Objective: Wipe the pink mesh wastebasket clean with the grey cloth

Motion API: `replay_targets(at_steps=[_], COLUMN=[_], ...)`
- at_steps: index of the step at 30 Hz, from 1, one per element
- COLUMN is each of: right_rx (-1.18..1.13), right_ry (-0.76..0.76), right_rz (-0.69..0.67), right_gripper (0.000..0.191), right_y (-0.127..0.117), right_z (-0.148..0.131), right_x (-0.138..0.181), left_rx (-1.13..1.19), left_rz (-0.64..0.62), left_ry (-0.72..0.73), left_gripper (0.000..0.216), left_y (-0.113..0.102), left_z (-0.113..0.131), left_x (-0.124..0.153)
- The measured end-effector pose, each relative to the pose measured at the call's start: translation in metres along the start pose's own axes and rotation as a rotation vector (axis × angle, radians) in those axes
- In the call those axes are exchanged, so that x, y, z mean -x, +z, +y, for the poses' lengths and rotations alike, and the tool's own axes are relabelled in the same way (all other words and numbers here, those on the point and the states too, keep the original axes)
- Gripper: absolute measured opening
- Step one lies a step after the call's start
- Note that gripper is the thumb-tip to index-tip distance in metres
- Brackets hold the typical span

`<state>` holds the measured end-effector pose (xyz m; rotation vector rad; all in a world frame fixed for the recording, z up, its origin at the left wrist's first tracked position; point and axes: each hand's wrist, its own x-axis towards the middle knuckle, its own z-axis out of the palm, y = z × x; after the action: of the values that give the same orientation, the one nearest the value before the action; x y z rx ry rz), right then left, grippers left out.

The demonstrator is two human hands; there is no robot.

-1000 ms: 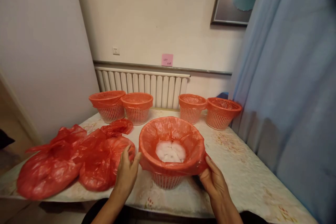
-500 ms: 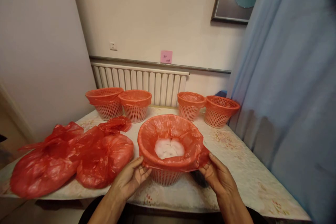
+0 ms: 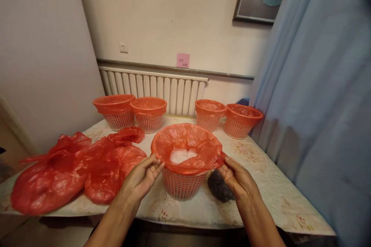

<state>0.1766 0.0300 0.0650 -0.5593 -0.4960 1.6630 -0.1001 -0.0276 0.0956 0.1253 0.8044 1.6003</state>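
Note:
A perforated plastic basket (image 3: 184,186) stands upright in front of me on the table. Its red plastic bag (image 3: 199,135) lines the inside and folds over the rim. White material (image 3: 182,156) lies at the bottom of the lining; I cannot make out what it is. My left hand (image 3: 146,173) pinches the bag's edge at the left front of the rim. On the right side, my right hand (image 3: 236,175) grips a gathered bit of the same bag, pulled out from the rim. Just below that hand sits a dark, fuzzy bundle (image 3: 219,187), partly hidden by it.
Two lined baskets (image 3: 148,117) stand at the back left, and two more baskets (image 3: 242,123) at the back right. Several filled red bags (image 3: 52,179) lie at the left. A blue curtain (image 3: 315,96) hangs along the right side; a radiator (image 3: 156,88) is behind the table (image 3: 261,197).
Both hands have risen, lifting the bag's front edge up toward the rim. More of the basket's mesh side now shows, and the dark bundle is less covered.

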Motion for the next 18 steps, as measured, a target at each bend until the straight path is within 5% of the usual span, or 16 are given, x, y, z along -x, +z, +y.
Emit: replay_targets(at_steps=[18], right_rx=[0.215], right_ry=[-0.164], right_rz=[0.062], right_gripper=[0.015], right_y=[-0.011], right_z=[-0.016], right_x=[-0.04], left_rx=[-0.254], left_rz=[-0.056], left_ry=[0.129], left_gripper=[0.021], left_y=[0.007], left_z=[0.033], left_x=[-0.042])
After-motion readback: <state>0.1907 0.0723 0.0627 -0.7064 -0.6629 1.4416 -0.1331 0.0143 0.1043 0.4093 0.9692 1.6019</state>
